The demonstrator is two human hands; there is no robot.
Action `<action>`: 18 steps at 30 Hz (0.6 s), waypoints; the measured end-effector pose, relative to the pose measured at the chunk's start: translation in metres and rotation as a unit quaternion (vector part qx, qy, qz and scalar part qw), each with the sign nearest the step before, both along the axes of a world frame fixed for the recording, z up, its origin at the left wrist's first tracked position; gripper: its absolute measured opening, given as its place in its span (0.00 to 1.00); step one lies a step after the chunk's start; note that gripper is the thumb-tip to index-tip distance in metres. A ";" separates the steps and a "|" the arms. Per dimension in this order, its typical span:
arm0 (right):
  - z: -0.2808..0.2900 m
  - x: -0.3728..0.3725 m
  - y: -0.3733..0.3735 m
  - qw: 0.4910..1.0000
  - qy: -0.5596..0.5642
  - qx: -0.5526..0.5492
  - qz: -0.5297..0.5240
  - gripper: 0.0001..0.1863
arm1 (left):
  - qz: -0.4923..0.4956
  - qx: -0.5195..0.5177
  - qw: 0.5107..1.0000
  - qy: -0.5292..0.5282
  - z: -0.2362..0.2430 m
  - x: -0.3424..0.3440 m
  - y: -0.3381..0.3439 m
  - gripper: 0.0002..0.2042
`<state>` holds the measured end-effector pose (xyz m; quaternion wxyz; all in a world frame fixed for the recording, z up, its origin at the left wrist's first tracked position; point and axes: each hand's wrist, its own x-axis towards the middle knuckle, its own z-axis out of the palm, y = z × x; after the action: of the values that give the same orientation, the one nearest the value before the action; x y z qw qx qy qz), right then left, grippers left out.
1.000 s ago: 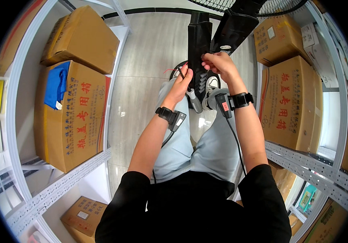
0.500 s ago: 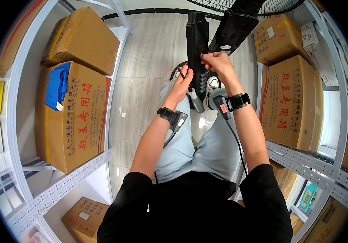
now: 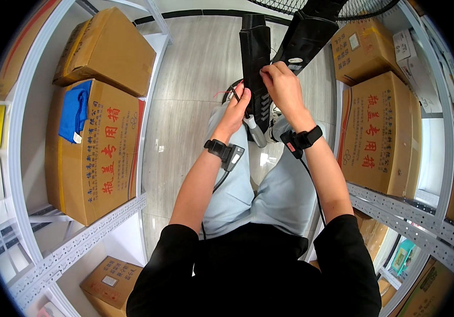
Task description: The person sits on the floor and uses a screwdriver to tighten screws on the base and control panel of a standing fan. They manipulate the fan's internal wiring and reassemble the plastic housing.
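Observation:
My left hand (image 3: pixel 236 105) is closed around the left side of a narrow black housing (image 3: pixel 255 50) and a screwdriver, whose grey-and-white handle (image 3: pixel 256 132) hangs below it. A thin red wire (image 3: pixel 219 93) sticks out beside my left fingers. My right hand (image 3: pixel 282 87) has its fingers bent together against the housing's right part; whatever they grip is hidden. Just right of that housing a second black piece (image 3: pixel 309 34) slants up toward a black wire fan cage (image 3: pixel 372 9). A dark round base under the housing is mostly hidden.
White metal shelving (image 3: pixel 29 240) runs along both sides, holding cardboard boxes (image 3: pixel 377 137), (image 3: pixel 111 47) and a folded blue cloth (image 3: pixel 74 108). My legs (image 3: pixel 227 190) and a black-and-white shoe are over the tiled floor (image 3: pixel 174 74) between the shelves.
My right hand has risen slightly and turned, its wrist shifting up. The black housing's top has tilted a little to the left. My left hand stays nearly in place.

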<state>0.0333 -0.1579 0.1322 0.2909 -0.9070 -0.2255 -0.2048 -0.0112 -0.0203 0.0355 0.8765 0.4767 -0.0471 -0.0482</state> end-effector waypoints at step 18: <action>-0.014 0.005 -0.011 0.984 0.130 0.110 -0.044 0.10 | 0.015 0.062 0.996 0.054 -0.001 -0.004 -0.003 0.24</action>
<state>0.0379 -0.1690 0.1185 0.4062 -0.8975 -0.1220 -0.1210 -0.0151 -0.0237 0.0348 0.8471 0.5275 0.0105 -0.0636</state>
